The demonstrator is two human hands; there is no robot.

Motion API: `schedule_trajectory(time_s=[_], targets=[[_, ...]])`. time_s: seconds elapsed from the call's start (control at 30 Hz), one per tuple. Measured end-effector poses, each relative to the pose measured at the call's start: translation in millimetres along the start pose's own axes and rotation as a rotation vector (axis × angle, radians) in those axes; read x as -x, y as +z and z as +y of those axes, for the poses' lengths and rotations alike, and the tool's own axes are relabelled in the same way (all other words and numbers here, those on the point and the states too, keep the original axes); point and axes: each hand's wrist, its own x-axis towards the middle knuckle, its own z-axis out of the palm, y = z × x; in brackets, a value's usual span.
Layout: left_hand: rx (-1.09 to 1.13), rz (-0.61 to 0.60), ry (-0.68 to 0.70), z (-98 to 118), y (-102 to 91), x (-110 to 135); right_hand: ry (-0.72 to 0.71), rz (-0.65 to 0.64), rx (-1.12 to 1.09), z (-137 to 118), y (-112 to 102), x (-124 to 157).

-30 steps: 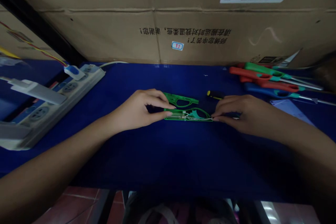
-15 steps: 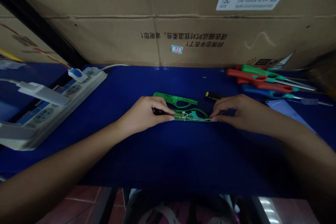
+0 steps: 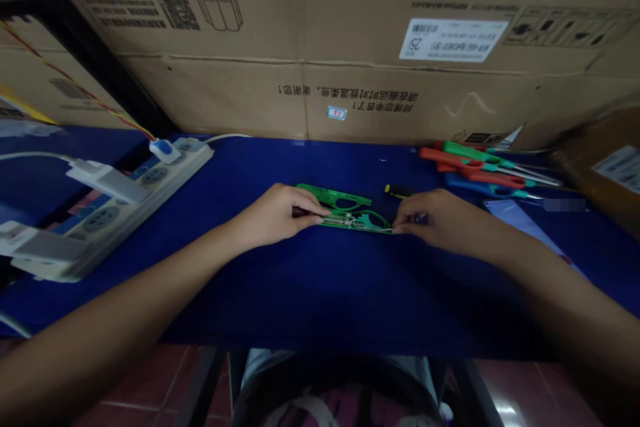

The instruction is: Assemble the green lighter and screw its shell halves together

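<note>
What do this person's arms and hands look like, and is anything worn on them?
The left hand and right hand are ordinary five-fingered human hands, with no gloves. The left forearm and right forearm are bare, with no sleeves in view. I see no watch, bracelet, ring, cable or marking on them; finer details are too blurred to tell.

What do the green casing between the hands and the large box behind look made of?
Green casing: probably moulded plastic, smooth-looking, judging by its even colour and thin rims.
Large box: most likely corrugated cardboard, matte brown, with a crease and printed text.
</note>
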Motion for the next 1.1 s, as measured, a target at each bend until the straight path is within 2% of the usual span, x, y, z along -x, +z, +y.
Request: schedule_trajectory(time_s=[0.27,0.4,0.77,1.1], targets=[[0.279,-0.050,-0.319,-2,0.6,-4,-0.021,0.026,-0.057,4,1,1],[0.263,-0.057,-0.367,1,-0.1,-6,-0.021,0.040,-0.102,8,4,2],[0.247,-0.016,-0.255,-3,3.9,-4,-0.007,0.018,-0.185,10,2,3],[0.078,0.046,-0.095,6,11.0,1,-0.017,0.046,-0.163,7,4,3]])
